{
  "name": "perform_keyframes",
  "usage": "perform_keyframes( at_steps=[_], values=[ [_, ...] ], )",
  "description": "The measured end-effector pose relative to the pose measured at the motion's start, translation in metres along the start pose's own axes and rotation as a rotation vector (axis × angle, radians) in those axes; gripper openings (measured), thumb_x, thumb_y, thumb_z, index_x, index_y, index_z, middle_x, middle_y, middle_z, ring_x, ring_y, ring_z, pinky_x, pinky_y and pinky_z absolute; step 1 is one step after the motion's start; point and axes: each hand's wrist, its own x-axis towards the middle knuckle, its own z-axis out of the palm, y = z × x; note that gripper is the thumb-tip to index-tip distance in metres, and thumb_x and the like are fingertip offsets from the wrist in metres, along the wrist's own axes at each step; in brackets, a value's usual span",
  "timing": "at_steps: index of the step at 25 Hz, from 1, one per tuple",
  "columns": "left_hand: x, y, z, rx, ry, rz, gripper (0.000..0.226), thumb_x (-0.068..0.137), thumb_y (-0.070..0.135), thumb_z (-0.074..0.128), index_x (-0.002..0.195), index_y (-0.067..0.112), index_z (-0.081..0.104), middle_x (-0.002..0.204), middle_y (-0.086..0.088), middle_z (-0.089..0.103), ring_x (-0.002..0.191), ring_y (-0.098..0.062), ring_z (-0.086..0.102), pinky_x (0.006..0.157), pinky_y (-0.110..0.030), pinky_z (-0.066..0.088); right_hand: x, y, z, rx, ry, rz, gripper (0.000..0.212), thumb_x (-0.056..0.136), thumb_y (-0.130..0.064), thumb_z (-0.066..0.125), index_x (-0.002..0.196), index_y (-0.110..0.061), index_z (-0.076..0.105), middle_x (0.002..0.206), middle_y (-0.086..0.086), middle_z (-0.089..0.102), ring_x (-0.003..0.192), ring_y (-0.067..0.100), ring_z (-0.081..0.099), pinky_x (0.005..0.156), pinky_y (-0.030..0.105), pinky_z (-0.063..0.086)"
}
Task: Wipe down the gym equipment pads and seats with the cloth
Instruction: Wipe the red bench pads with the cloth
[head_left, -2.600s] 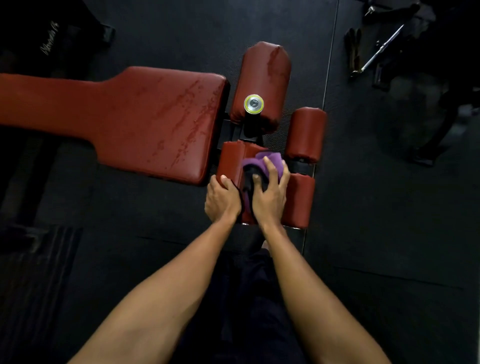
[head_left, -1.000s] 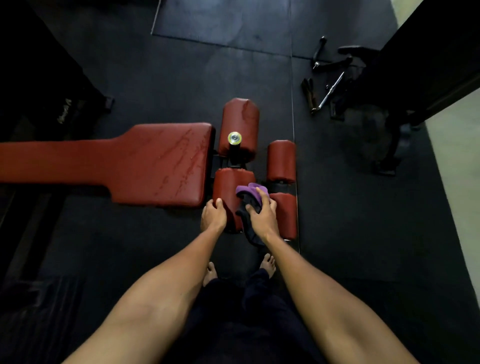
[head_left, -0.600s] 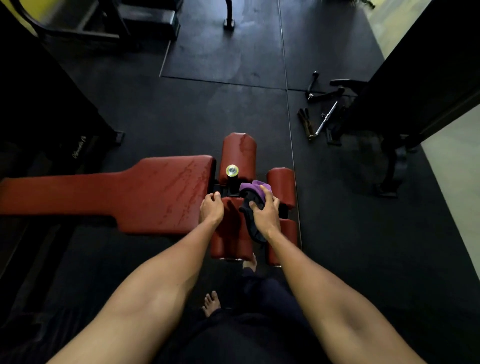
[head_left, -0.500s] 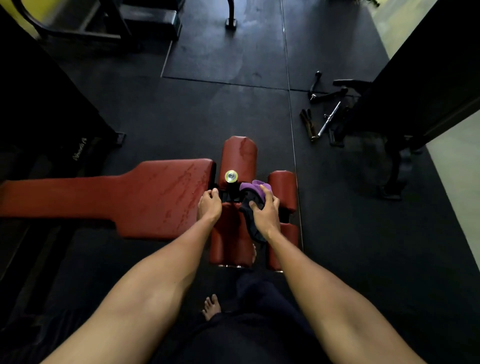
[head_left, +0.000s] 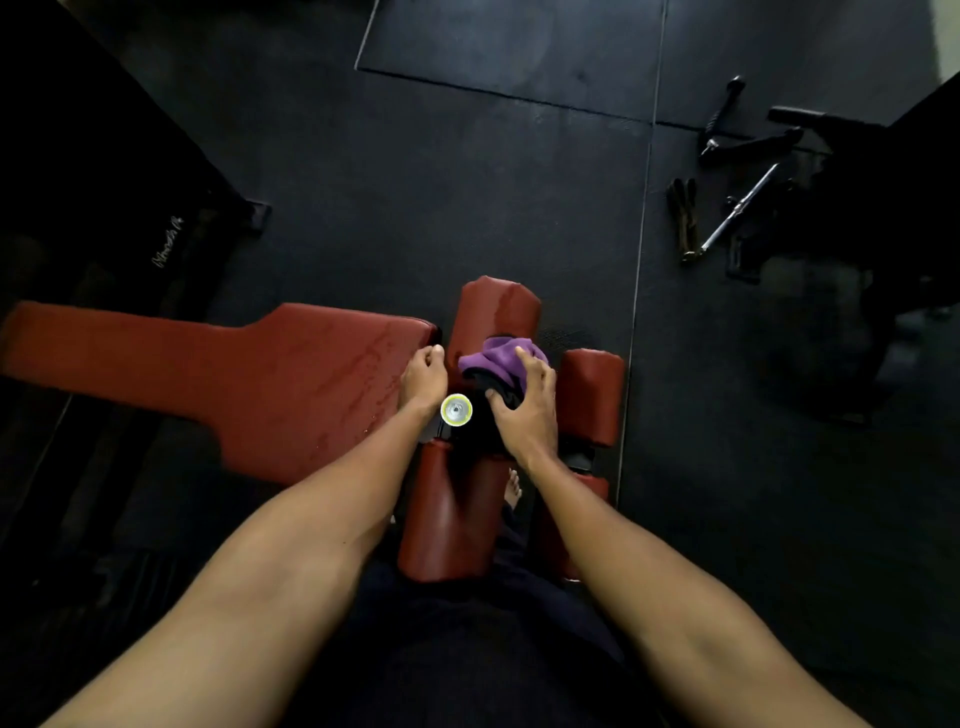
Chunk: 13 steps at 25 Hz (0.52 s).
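Head view: right hand (head_left: 524, 410) is clutching the soft, light cloth (head_left: 498, 356), best held bunched under the palm, against the roller pad (head_left: 493, 306); left hand (head_left: 423, 382) is curling alongside, grasp indeterminate.

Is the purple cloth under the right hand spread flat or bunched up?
Bunched up. The cloth rises in thick purple and dark folds under the right hand, which grips it on the red pad.

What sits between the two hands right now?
In the head view, a round yellow-rimmed cap lies between the left hand and the right hand, which grips the purple cloth.
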Motion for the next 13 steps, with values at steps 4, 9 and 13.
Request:
perform_keyframes(
  at_steps=[4,9,13],
  values=[
    [0.024,0.003,0.017,0.011,-0.126,-0.010,0.047,0.106,0.034,0.039,0.146,0.011,0.048,0.151,-0.011,0.047,0.139,-0.027,0.042,0.112,-0.031,0.029,0.016,0.008,0.016,-0.168,-0.081,-0.026,0.071,0.093,-0.051,0.065,0.154,-0.048,0.029,0.163,-0.007,0.011,0.152,0.037,0.008,0.122,0.051,0.020],
    [0.052,0.004,0.032,-0.014,-0.149,-0.027,0.047,0.108,0.036,0.027,0.140,0.013,0.053,0.145,-0.012,0.052,0.135,-0.028,0.046,0.110,-0.033,0.031,0.068,-0.011,0.031,-0.189,-0.038,0.005,0.072,0.091,-0.040,0.068,0.153,-0.041,0.033,0.163,-0.002,0.007,0.154,0.033,0.005,0.114,0.053,0.035],
    [0.068,0.008,0.043,-0.045,-0.179,-0.053,0.050,0.108,0.037,0.021,0.142,0.014,0.050,0.148,-0.012,0.049,0.137,-0.025,0.043,0.116,-0.037,0.029,0.105,-0.019,0.032,-0.200,0.006,0.036,0.071,0.090,-0.046,0.068,0.151,-0.042,0.032,0.161,-0.001,0.011,0.152,0.031,0.012,0.108,0.050,0.042]
  ],
)
